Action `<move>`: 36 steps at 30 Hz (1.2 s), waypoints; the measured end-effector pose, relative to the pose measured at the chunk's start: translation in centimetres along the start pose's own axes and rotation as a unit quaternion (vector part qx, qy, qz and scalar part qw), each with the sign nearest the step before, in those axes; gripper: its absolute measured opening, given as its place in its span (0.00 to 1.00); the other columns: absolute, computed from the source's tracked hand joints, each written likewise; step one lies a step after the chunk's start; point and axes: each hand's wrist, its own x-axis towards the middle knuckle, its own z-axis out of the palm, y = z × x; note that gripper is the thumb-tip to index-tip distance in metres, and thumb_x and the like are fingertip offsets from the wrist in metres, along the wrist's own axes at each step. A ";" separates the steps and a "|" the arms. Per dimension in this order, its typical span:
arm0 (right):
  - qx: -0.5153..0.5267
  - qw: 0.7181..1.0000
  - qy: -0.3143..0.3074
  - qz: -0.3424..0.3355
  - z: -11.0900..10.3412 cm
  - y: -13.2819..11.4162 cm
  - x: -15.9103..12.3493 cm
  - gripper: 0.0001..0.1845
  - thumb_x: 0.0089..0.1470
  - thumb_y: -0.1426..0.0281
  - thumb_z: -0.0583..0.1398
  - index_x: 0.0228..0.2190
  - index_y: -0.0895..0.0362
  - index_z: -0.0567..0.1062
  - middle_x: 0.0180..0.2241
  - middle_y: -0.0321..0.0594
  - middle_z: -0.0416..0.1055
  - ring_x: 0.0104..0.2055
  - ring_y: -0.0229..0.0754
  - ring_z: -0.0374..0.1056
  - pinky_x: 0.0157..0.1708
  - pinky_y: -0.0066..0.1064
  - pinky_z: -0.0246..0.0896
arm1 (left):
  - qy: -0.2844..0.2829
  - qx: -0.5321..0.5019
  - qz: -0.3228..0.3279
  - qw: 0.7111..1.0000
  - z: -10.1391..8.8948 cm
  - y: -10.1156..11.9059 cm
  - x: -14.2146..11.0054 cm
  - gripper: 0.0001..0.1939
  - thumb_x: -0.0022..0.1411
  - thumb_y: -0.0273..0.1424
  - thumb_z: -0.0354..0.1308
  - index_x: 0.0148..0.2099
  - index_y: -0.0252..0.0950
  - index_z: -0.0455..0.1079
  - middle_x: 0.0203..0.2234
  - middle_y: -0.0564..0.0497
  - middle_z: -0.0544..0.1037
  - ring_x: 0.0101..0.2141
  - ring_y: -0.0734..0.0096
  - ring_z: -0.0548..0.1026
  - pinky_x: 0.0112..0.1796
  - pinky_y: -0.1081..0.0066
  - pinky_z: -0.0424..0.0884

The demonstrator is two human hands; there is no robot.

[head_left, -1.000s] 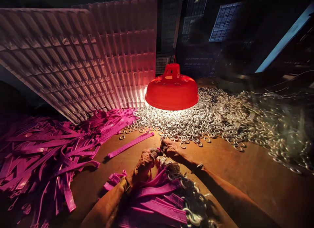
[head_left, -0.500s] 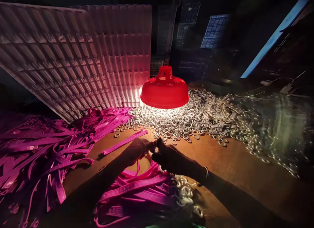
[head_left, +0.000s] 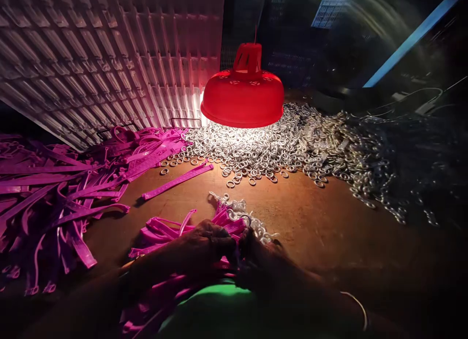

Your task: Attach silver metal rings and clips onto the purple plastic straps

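- Both hands are lower on my feed than half a second ago, drawn back towards the wearer, while the red lamp sits higher in view.
- I have the left hand and right hand almost meeting, fingertips turned inward around a scrap of pink; whether either is clamped on it, I cannot tell.
- Beneath and around them on the worktop lies the bunch of pink straps, running mostly sideways from beyond the left forearm, its metal rings gathered just past the right fingers.
- Farther out, the loose strap slants from near left to far right, apart from both hands, with the left one nearer.
- Beyond that I see the heap of straps at left and the pile of rings under the lamp.
- Shadow swallows the fingers and both forearms; only a bracelet catches light on the right wrist.
- What looks like green cloth shows below, and the bunch is cut off at the bottom edge.
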 end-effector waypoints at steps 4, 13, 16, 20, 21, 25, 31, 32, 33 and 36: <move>0.034 0.999 0.010 -0.005 -0.3 0.0 -0.9 0.22 0.61 0.60 0.53 0.52 0.58 0.67 0.38 0.46 0.71 0.39 0.43 0.65 0.40 0.32 0.63 | 0.011 -0.163 -0.043 0.986 0.8 -1.8 -0.4 0.18 0.49 0.41 0.67 0.23 0.31 0.71 0.17 0.54 0.69 0.21 0.78 0.65 0.27 0.73 0.58; 0.186 0.978 0.079 0.043 1.7 0.0 -0.1 0.17 0.64 0.62 0.50 0.43 0.60 0.72 0.25 0.35 0.64 0.26 0.35 0.56 0.27 0.25 0.57 | 0.070 -0.143 -0.005 0.987 3.1 -2.1 -0.6 0.22 0.45 0.45 0.69 0.24 0.29 0.69 0.20 0.52 0.69 0.25 0.73 0.69 0.32 0.70 0.63; 0.173 0.979 0.097 0.051 1.9 -0.4 -0.3 0.13 0.62 0.66 0.53 0.41 0.60 0.72 0.22 0.33 0.61 0.25 0.33 0.53 0.24 0.23 0.53 | 0.092 -0.144 0.004 0.985 3.6 -2.2 -0.7 0.21 0.45 0.45 0.68 0.24 0.30 0.69 0.19 0.53 0.69 0.25 0.73 0.68 0.31 0.70 0.63; 0.148 0.980 0.105 0.082 2.0 -0.7 -0.5 0.14 0.63 0.65 0.51 0.42 0.60 0.70 0.23 0.33 0.62 0.24 0.33 0.53 0.23 0.23 0.51 | 0.098 -0.156 0.016 0.983 4.1 -3.0 -0.8 0.20 0.47 0.44 0.68 0.25 0.30 0.71 0.20 0.51 0.71 0.26 0.71 0.69 0.32 0.69 0.64; 0.143 0.980 0.107 0.086 2.1 -0.7 -0.5 0.15 0.63 0.64 0.50 0.41 0.60 0.70 0.23 0.33 0.63 0.24 0.33 0.53 0.23 0.23 0.51 | 0.094 -0.161 0.020 0.982 4.2 -3.3 -0.9 0.19 0.47 0.43 0.68 0.25 0.30 0.72 0.21 0.51 0.71 0.26 0.71 0.69 0.33 0.70 0.64; 0.137 0.980 0.129 0.069 2.6 -0.6 -0.4 0.18 0.64 0.59 0.49 0.34 0.60 0.70 0.23 0.34 0.63 0.24 0.33 0.56 0.22 0.23 0.52 | 0.049 -0.192 0.007 0.980 4.9 -4.0 -1.2 0.17 0.53 0.42 0.64 0.29 0.30 0.74 0.23 0.50 0.73 0.27 0.72 0.70 0.33 0.71 0.64; 0.159 0.979 0.120 0.038 2.6 -0.5 -0.2 0.21 0.63 0.56 0.48 0.39 0.59 0.69 0.26 0.36 0.66 0.26 0.34 0.59 0.24 0.24 0.57 | 0.053 -0.201 0.006 0.978 5.2 -4.2 -1.7 0.16 0.52 0.40 0.66 0.27 0.30 0.74 0.19 0.52 0.71 0.22 0.77 0.66 0.30 0.73 0.64; 0.166 0.980 0.109 0.022 2.4 -0.6 -0.2 0.21 0.63 0.55 0.48 0.41 0.59 0.69 0.27 0.37 0.67 0.27 0.35 0.60 0.26 0.25 0.58 | 0.053 -0.204 0.014 0.977 5.1 -4.2 -1.7 0.15 0.52 0.39 0.66 0.27 0.30 0.74 0.18 0.53 0.71 0.21 0.79 0.64 0.29 0.73 0.63; 0.170 0.980 0.100 0.005 2.0 -0.7 -0.2 0.21 0.63 0.56 0.48 0.43 0.59 0.68 0.28 0.38 0.67 0.27 0.35 0.61 0.27 0.25 0.59 | 0.052 -0.210 0.019 0.976 4.9 -4.2 -1.7 0.14 0.53 0.37 0.66 0.28 0.30 0.75 0.19 0.53 0.71 0.21 0.79 0.64 0.30 0.73 0.63; 0.144 0.988 0.042 -0.035 0.8 -1.1 -0.7 0.20 0.62 0.57 0.51 0.45 0.60 0.67 0.29 0.38 0.68 0.28 0.36 0.61 0.29 0.26 0.59 | 0.035 -0.260 0.026 0.965 4.5 -4.1 -1.2 0.12 0.51 0.34 0.67 0.34 0.30 0.77 0.24 0.49 0.75 0.25 0.75 0.70 0.35 0.71 0.66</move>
